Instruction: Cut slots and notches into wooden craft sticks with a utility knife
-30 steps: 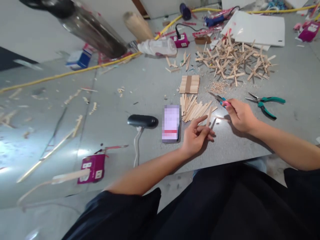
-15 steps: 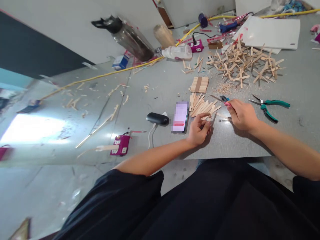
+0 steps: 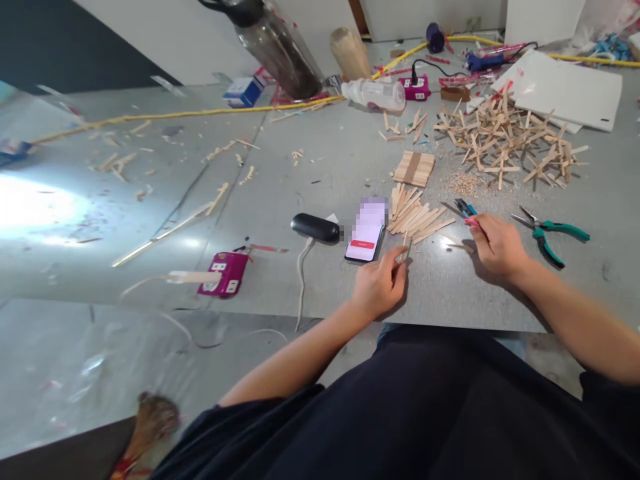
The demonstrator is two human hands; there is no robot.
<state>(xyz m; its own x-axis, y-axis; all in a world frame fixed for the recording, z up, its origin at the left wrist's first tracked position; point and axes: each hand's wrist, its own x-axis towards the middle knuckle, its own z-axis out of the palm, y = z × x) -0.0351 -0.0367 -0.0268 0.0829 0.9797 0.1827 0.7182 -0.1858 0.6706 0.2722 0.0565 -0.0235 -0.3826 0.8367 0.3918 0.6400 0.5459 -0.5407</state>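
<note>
My left hand is closed in a pinch around a short wooden craft stick, just below a fan of loose craft sticks. Gripped in my right hand is a thin-bladed knife with a pinkish handle, its blade pointing left. Beyond its fingers lies a teal-handled cutting tool, partly hidden. One more stick lies on the table by the right fingertips. A phone lies left of the loose sticks. Teal needle-nose pliers rest open to the right.
A banded stick bundle and a heap of joined sticks lie farther back, with wood crumbs between. A black case, purple box, large bottle, clear bottle and yellow cord are around them.
My left hand has drawn back from the loose sticks toward the table edge, a stick now showing in its fingers. My right hand still holds the knife. The view has shifted.
</note>
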